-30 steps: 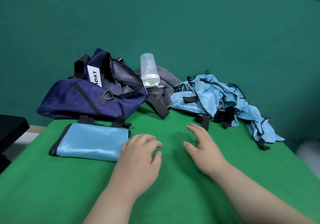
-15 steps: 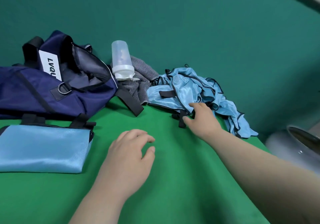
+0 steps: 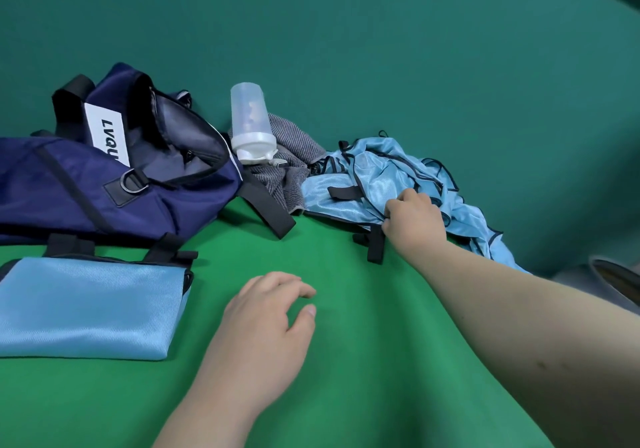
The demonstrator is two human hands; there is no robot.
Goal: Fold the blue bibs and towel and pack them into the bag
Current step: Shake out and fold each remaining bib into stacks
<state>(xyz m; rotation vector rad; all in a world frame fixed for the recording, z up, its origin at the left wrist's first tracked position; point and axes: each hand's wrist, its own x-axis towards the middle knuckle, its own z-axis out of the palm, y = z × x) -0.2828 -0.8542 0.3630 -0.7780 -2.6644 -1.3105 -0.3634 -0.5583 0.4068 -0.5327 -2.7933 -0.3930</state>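
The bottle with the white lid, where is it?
In the head view the bottle stands lid-down at the back of the table, left of the middle, between the dark blue bag and the grey towel.

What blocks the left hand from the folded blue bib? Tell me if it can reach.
Probably yes. The left hand is open over the bare green table just right of the folded bib; nothing lies between them.
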